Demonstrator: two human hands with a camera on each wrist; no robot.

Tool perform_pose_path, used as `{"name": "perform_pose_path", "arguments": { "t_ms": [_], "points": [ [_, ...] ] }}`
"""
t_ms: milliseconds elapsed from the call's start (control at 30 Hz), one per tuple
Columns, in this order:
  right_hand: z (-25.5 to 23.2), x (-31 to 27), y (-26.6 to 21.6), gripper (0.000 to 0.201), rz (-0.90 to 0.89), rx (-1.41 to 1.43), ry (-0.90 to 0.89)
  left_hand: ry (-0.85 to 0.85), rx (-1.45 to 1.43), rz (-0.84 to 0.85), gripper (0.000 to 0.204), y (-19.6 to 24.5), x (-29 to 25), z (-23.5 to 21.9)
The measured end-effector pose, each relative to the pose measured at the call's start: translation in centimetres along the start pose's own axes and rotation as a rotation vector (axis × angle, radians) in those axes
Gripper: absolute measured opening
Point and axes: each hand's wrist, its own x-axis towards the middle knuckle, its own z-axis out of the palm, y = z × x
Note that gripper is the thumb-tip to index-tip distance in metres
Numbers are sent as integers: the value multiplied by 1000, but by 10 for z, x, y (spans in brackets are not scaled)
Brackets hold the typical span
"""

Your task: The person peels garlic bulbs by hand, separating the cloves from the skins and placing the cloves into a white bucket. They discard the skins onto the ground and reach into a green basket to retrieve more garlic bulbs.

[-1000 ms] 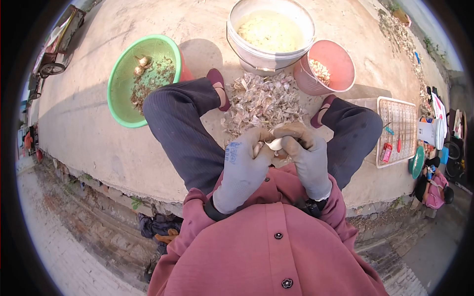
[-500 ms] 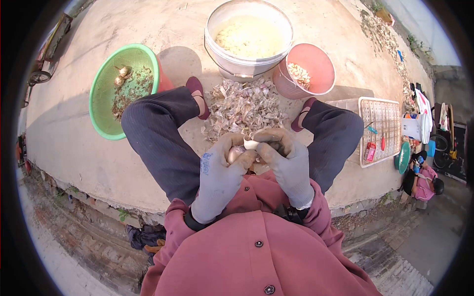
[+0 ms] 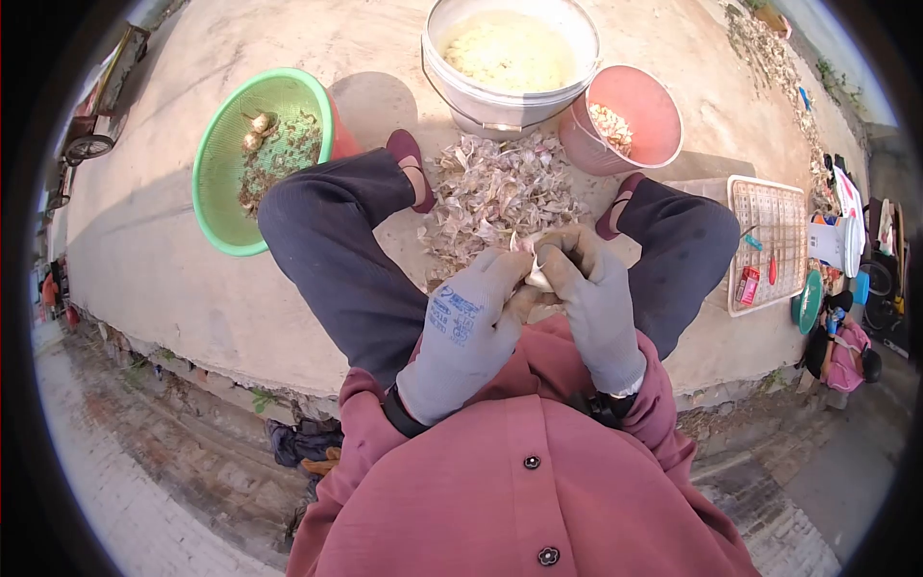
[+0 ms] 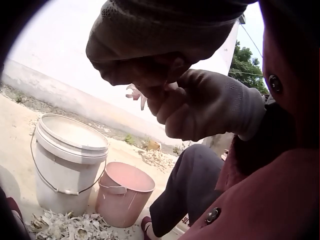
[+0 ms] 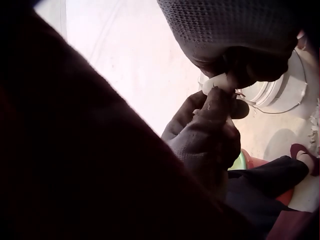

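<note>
Both hands wear grey gloves and meet in front of the lap. Fingers of the left hand [image 3: 466, 322] and right hand [image 3: 598, 313] pinch a white garlic clove [image 3: 539, 280] from either side. Its pale, smooth side shows between the fingertips in the right wrist view [image 5: 215, 84]. A papery, pinkish garlic skin [image 3: 521, 244] sticks up from the fingers. The left palm is turned away, so whatever lies in it is hidden. Below and beyond the hands spreads a heap of garlic skins [image 3: 505, 197] on the ground, between the two feet.
A white bucket [image 3: 505, 120] with pale cloves in liquid stands beyond the heap. Right of it is a pink bucket [image 3: 659, 130] holding cloves. A green basket [image 3: 216, 192] with bulbs and debris sits left. Right lies an upturned crate [image 3: 784, 216] with small tools.
The left hand has rolled over, bringing its printed back into view and hiding the garlic bulb seen in its palm half a second ago. The clove now points more downward between the fingers.
</note>
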Motion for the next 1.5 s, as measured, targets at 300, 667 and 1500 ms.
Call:
{"name": "perform_pose_path", "arguments": {
  "t_ms": [300, 667, 1500],
  "points": [
    [4, 3, 7, 17, 27, 34, 43, 95, 10, -103, 24, 7, 4, 10],
    [-1, 4, 23, 27, -15, 110, 77, 118, -144, -235, 17, 1, 4, 15],
    [-16, 6, 33, 35, 88, 221, -222, 49, -356, -476, 14, -4, 5, 10]
  ]
}}
